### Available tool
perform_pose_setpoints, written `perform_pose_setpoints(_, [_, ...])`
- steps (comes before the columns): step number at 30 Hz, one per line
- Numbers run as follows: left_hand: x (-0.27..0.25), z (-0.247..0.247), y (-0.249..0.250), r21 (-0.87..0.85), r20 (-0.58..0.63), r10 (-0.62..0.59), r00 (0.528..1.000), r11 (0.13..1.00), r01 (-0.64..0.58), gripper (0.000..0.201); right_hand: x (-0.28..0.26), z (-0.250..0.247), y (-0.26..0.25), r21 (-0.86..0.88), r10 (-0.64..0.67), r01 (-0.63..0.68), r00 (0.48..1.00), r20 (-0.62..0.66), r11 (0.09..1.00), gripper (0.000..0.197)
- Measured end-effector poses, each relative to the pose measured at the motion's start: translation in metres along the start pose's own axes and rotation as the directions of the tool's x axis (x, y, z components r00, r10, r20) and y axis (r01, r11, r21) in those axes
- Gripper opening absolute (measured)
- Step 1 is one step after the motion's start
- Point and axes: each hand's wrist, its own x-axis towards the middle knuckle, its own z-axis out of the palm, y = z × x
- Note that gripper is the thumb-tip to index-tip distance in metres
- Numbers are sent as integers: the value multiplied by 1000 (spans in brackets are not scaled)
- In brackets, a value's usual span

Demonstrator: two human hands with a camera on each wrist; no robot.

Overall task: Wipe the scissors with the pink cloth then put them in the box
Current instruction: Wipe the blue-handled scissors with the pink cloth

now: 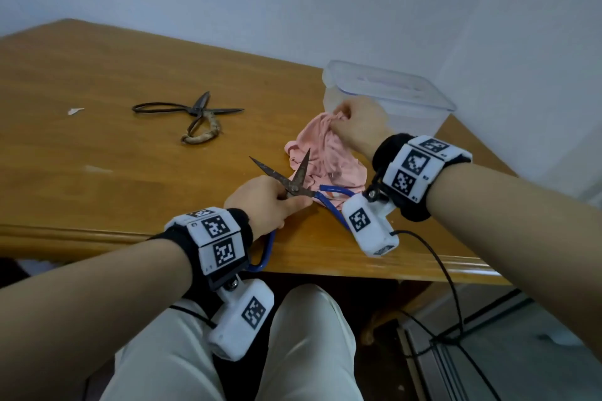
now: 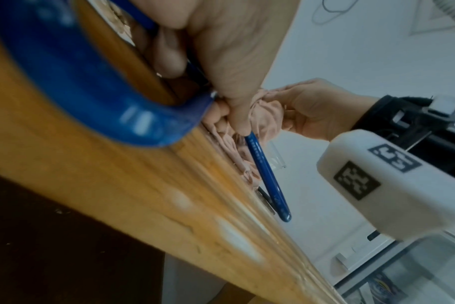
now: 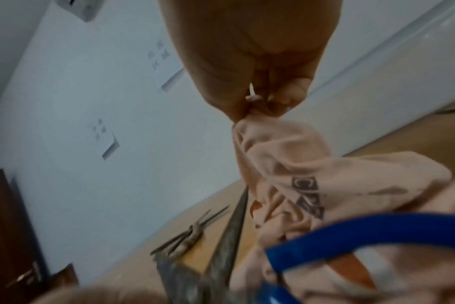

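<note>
The left hand [image 1: 264, 202] grips the blue-handled scissors [image 1: 294, 187] near the pivot, with its fingers curled around the place where the blades meet the handles. The two rusty blades stand open in a V shape and point away from the person, and one of them lies over the near edge of the pink cloth [image 1: 325, 153]. One blue handle loop reaches to the right under the cloth, and the other goes back past the front edge of the tabletop [image 1: 97, 75] below the left wrist. The right hand [image 1: 358, 124] pinches a bunched part of the pink cloth between its curled fingers and lifts this part, while the remainder of the cloth lies crumpled on the tabletop. The clear plastic box [image 1: 391, 91] stands open, touching or just behind the right hand, near the far right corner of the tabletop. A second pair of old dark scissors [image 1: 195, 114] lies open to the left, well apart from both hands, and a small white scrap [image 1: 75, 111] lies further left.
</note>
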Motion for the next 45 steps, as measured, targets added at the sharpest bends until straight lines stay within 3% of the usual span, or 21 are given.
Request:
perform_pose_setpoints(3, [-1, -2, 2, -6, 8, 2, 1000, 1000, -2, 46, 7, -8, 2, 108, 50, -43, 997, -65, 993, 19])
perform_pose_setpoints(7, [0, -5, 3, -44, 43, -22, 999, 999, 24, 46, 5, 3, 3, 98, 37, -43, 998, 59, 994, 30])
perform_pose_setpoints(9, [0, -10, 6, -45, 76, -40, 996, 998, 44, 42, 0, 5, 3, 138, 79, -102, 983, 164, 985, 31])
perform_pose_setpoints(14, [4, -34, 11, 86, 132, -86, 988, 994, 75, 60, -7, 1, 5, 143, 208, -255, 937, 280, 956, 13])
perform_pose_setpoints(17, [10, -45, 11, 127, 131, -112, 985, 987, 95, 66, -15, 2, -1, 386, 291, -501, 824, 487, 775, 13])
perform_pose_setpoints(20, [14, -53, 12, 112, 170, -87, 982, 991, 69, 67, -13, 5, 2, 405, 267, -642, 694, 669, 651, 60])
perform_pose_setpoints(21, [15, -55, 13, 103, 172, -73, 982, 993, 56, 68, -13, 6, 4, 397, 267, -680, 654, 708, 616, 64])
perform_pose_setpoints(25, [19, -59, 15, 101, 188, -22, 982, 995, 3, 67, -20, 1, 9, 483, 173, -767, 591, 788, 421, 14])
perform_pose_setpoints(26, [20, -60, 15, 109, 196, -19, 980, 994, -2, 66, -23, 0, 9, 512, 130, -787, 580, 804, 344, 11])
perform_pose_setpoints(28, [21, -61, 14, 138, 207, -15, 978, 990, -14, 67, -27, -1, 8, 551, 70, -798, 581, 811, 246, 20])
perform_pose_setpoints(31, [23, -62, 15, 254, 181, -19, 983, 967, -28, 68, -26, 2, 3, 608, 111, -735, 660, 743, 300, 5])
perform_pose_setpoints(35, [22, -63, 21, 394, 73, 26, 997, 918, -53, 69, -25, 3, -2, 703, 216, -653, 757, 617, 281, 11])
perform_pose_setpoints(39, [26, -61, 23, 432, -32, 88, 996, 899, -65, 70, -26, 6, -2, 736, 271, -625, 778, 566, 259, 14])
perform_pose_setpoints(43, [27, -52, 15, 498, -172, 121, 978, 867, -20, 113, -24, 14, 4, 773, 361, -598, 782, 507, 210, 31])
perform_pose_setpoints(45, [21, -48, 14, 475, -268, 161, 950, 880, -15, 107, -25, 17, 9, 808, 413, -570, 778, 473, 147, 30])
